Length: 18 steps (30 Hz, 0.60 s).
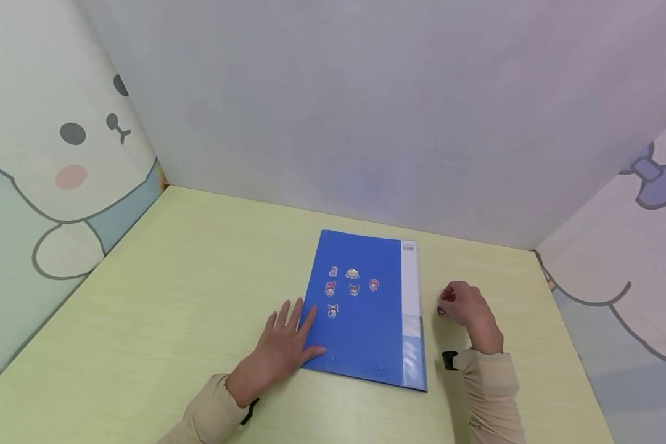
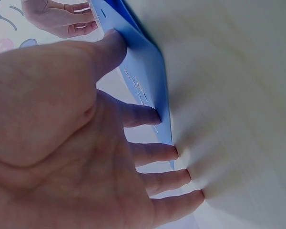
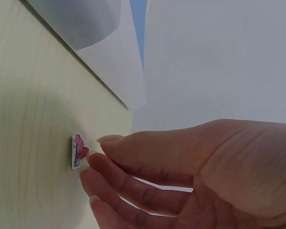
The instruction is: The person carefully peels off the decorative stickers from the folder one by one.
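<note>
A blue folder (image 1: 361, 345) lies on the table, with several small cartoon stickers (image 1: 352, 274) on its cover. My left hand (image 1: 282, 346) rests spread at its lower left edge. In the left wrist view, the thumb and index finger touch the folder (image 2: 145, 57) and the other fingertips reach the tabletop. Right of the folder, my right hand (image 1: 465, 305) is low over the table with curled fingers. Its fingertips pinch at a small cartoon sticker (image 3: 78, 151) with a red bow. Whether more stickers lie under that one is hard to tell.
The pale wooden table (image 1: 200, 259) meets a plain light backdrop (image 1: 333, 123) behind the folder. Cartoon-printed panels (image 1: 72, 160) stand at both sides. A white strip with a barcode label (image 1: 408, 248) runs along the folder's right side.
</note>
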### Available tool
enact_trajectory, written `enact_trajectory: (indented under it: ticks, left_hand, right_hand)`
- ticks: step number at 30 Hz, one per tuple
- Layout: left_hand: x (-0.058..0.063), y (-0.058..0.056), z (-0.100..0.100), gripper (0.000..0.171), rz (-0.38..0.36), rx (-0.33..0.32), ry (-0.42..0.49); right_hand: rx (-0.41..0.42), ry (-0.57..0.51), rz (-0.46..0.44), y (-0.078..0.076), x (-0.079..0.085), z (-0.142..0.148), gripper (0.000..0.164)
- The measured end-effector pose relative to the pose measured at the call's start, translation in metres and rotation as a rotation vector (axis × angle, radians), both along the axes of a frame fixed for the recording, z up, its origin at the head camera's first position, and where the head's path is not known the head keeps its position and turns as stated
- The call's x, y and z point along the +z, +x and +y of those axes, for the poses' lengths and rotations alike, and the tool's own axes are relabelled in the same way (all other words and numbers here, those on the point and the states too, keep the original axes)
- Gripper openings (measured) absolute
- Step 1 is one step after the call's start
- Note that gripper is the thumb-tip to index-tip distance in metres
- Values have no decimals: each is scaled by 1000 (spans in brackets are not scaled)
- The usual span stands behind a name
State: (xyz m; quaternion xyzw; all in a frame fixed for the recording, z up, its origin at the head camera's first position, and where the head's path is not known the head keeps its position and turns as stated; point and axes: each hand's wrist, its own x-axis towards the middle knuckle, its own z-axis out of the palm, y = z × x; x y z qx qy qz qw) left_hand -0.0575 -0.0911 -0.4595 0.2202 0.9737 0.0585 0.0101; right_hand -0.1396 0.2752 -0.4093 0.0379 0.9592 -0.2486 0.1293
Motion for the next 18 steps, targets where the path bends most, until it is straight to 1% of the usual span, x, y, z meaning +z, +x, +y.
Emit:
enact_trajectory:
  ticks: [1,2,4,6,8,9,12,16,18]
  left_hand:
    - [2,0,0,75,-6,1,5]
    - [1,0,0,75,0,-3,0]
    - [6,1,1,74,-10,-2,3]
    - [11,2,2,74,-21,3,1]
    - [12,2,2,74,-28,6,0]
    - [14,3,3,74,-43,12,9]
    - [8,1,2,74,-23,8,8]
    - [-7,-2,-1,76,38,-7,2]
    - [-1,0,0,75,17,-2,9]
  right_hand:
    - [2,-2,9,0,1,-1,11]
    - [5,-3,21,1,2,-2,12]
    - [8,-9,44,2,4,-5,13]
    - [7,-27,62,2,6,-8,13]
    - [5,-50,79,3,7,-11,13]
    - [2,-66,83,3,8,-13,13]
    - [-4,-100,102,3,8,-18,13]
    - [13,-98,146,4,8,-25,13]
    - [26,-91,168,4,9,-29,14]
